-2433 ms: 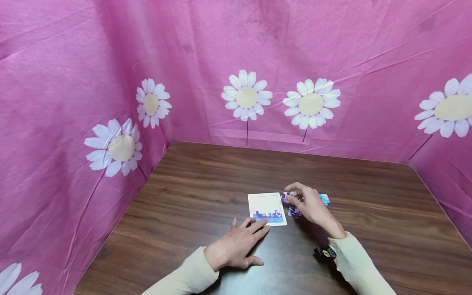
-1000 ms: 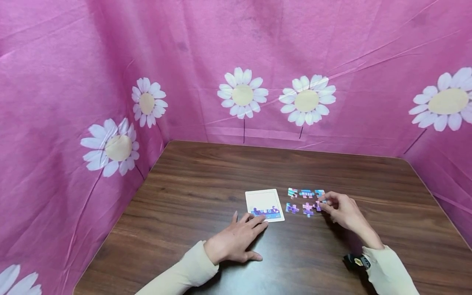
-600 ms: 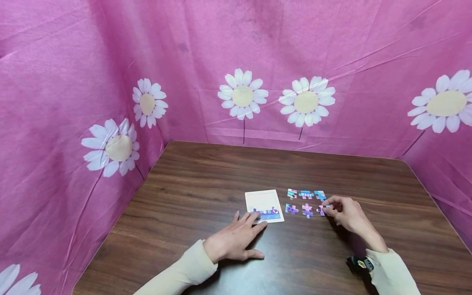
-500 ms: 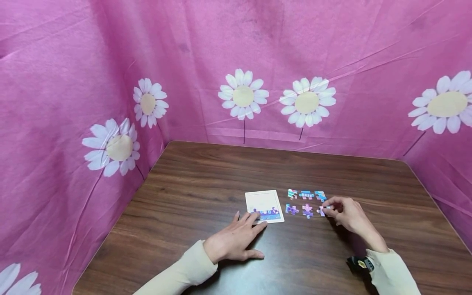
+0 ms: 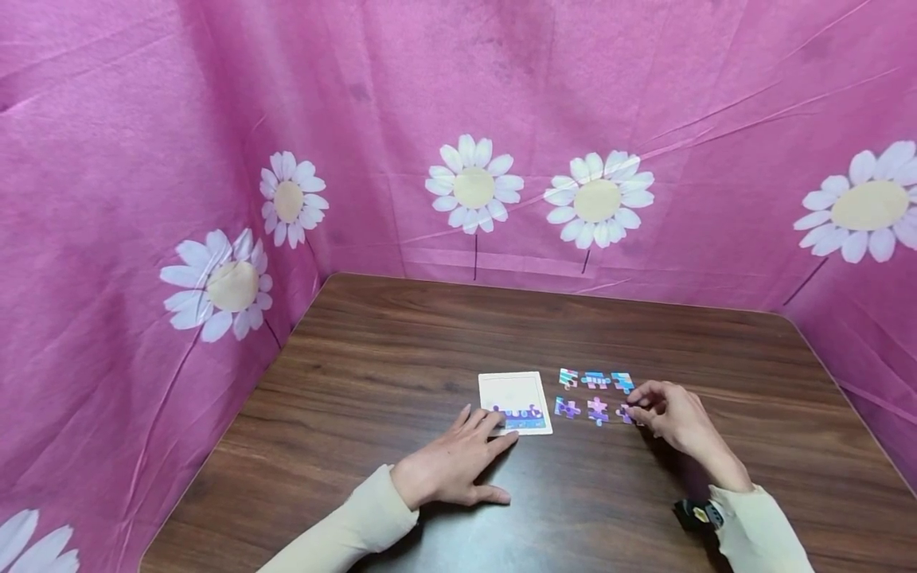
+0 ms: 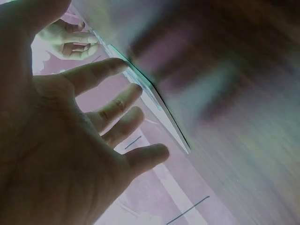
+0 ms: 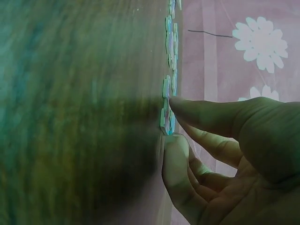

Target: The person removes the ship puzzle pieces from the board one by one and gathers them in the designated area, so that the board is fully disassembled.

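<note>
- One pink cloth (image 5: 387, 95), printed with white daisies, hangs beyond both hands and extends past them on either side.
- Left sleeve (image 5: 351, 517): cream, ending at the wrist of the left hand.
- Left hand (image 5: 453, 465): palm down, fingers and thumb spread apart, gripping nothing; fingertips at the near left corner of the white frame.
- White frame (image 5: 512, 388): flat on the table (image 5: 401, 342), just ahead of the left hand; a purple and blue picture strip (image 5: 525, 419) runs along its near side, partly covered by the fingers.
- Five loose puzzle pieces (image 5: 595, 380): between the frame and the right hand, three in the far row, two in the near row.
- Held piece (image 5: 627, 414): right end of the near row, partly hidden by the right fingertips.
- Right hand (image 5: 680, 422): thumb and forefinger pinching the held piece at table level; well apart from the left hand.
- Black device (image 5: 698, 513): on the right wrist, beside the cuff of the cream right sleeve (image 5: 759, 525).
</note>
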`<state>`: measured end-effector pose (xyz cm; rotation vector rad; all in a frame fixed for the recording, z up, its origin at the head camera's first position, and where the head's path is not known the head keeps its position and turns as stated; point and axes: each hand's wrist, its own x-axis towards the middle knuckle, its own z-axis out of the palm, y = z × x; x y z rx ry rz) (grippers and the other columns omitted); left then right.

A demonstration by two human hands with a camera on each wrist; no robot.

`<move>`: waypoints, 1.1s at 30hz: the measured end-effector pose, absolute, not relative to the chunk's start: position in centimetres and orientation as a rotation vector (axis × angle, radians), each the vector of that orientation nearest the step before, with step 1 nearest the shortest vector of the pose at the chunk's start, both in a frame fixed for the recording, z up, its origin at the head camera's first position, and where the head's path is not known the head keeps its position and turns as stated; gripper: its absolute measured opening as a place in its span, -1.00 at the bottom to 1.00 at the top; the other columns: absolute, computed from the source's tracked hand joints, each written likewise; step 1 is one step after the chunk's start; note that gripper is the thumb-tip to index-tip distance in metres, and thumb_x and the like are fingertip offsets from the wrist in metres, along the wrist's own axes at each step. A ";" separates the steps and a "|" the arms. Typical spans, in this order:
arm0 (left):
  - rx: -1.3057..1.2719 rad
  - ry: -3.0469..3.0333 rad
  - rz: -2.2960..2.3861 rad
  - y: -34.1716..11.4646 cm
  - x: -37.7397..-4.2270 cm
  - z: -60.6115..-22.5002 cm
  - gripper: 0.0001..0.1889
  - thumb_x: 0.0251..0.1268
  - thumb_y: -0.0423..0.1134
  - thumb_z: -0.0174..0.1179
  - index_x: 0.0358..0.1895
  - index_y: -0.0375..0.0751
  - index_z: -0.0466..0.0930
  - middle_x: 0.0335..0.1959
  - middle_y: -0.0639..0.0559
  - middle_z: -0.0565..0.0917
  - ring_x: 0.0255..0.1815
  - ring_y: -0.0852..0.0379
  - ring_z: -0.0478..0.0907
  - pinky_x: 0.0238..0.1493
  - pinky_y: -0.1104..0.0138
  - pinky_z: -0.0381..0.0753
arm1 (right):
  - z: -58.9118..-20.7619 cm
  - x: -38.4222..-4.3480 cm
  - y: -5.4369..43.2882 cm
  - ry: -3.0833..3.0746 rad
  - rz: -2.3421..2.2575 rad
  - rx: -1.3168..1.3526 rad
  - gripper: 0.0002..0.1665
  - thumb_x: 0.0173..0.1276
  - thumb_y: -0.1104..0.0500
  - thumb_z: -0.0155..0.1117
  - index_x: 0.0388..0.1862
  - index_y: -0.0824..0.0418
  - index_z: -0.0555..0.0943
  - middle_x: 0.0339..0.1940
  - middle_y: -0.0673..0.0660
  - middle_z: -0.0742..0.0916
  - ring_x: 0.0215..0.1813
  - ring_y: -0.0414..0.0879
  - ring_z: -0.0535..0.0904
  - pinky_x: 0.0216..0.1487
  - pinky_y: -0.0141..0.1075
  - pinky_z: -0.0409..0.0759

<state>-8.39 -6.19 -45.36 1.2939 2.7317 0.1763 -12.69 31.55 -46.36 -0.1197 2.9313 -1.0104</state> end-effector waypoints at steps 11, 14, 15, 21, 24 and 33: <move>1.052 2.740 0.202 -7.1 -7.7 -45.0 -0.02 0.20 0.40 0.34 0.65 0.18 0.22 0.72 -0.30 0.00 0.73 -0.31 -0.02 0.62 -0.31 0.07 | -46.2 -12.7 31.5 2.942 -1.013 -0.113 -0.77 0.34 0.16 0.52 -0.14 0.26 0.72 -0.27 0.16 0.79 -0.48 -0.29 0.57 -0.54 -0.35 0.56; 0.981 2.735 0.202 -7.3 -7.5 -45.0 -0.01 0.16 0.42 0.36 0.65 0.29 0.19 0.71 -0.29 0.04 0.72 -0.35 0.02 0.55 -0.39 0.13 | -46.1 -12.8 31.5 2.964 -0.998 -0.138 -0.76 0.31 0.16 0.53 -0.15 0.26 0.72 -0.27 0.16 0.79 -0.47 -0.32 0.56 -0.52 -0.36 0.55; 0.974 2.733 0.209 -7.3 -7.5 -45.1 -0.01 0.16 0.42 0.36 0.65 0.30 0.18 0.71 -0.28 0.05 0.71 -0.37 0.05 0.51 -0.42 0.17 | -46.1 -12.9 31.5 2.976 -0.987 -0.148 -0.76 0.30 0.16 0.54 -0.16 0.26 0.72 -0.27 0.16 0.79 -0.46 -0.33 0.56 -0.51 -0.37 0.54; 0.971 2.735 0.235 -7.3 -7.5 -45.1 -0.02 0.17 0.41 0.37 0.65 0.33 0.17 0.70 -0.27 0.07 0.65 -0.43 0.15 0.35 -0.50 0.32 | -46.1 -13.1 31.0 3.120 -0.956 -0.265 -0.88 0.32 0.16 0.52 -0.24 0.16 0.74 -0.35 0.08 0.76 -0.45 -0.40 0.51 -0.43 -0.39 0.44; 0.958 2.726 0.228 -7.3 -7.6 -45.1 -0.02 0.18 0.41 0.36 0.66 0.37 0.13 0.71 -0.26 0.05 0.65 -0.43 0.14 0.32 -0.49 0.36 | -46.0 -13.4 30.1 3.163 -0.981 -0.346 -0.95 0.37 0.19 0.46 -0.28 0.14 0.74 -0.40 0.05 0.72 -0.47 -0.41 0.48 -0.42 -0.39 0.40; 0.936 2.706 0.226 -7.3 -7.6 -45.2 -0.03 0.19 0.42 0.34 0.65 0.44 0.11 0.73 -0.22 0.01 0.68 -0.40 0.11 0.32 -0.47 0.38 | -45.5 -14.0 25.6 3.086 -1.116 -0.436 -0.96 0.42 0.26 0.39 -0.28 0.17 0.73 -0.36 0.08 0.75 -0.47 -0.29 0.57 -0.42 -0.40 0.51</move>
